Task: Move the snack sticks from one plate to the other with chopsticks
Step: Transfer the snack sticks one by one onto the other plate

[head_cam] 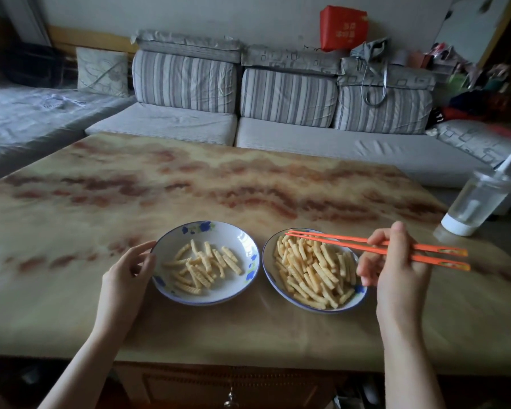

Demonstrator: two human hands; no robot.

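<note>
1. My right hand [396,261] held the orange chopsticks [366,245] in a pinching grip near their thick ends, so the long tips could reach across without my wrist hanging over the food.
2. The tips lay close together above the far rim of the right plate [270,278], carrying nothing; I judged I was lining up for the next pick.
3. The snack sticks [313,274] were piled thick on that right plate, while a thinner scatter lay on the left plate [242,240], so I took the right as source and the left as target, with most of the job left.
4. My left hand [130,270] rested at the left plate's near-left rim, fingers loosely curled and spread, gripping nothing, probably to steady the plate on the desk [248,184].
5. The plates sat just beside each other, keeping each carry short.
</note>
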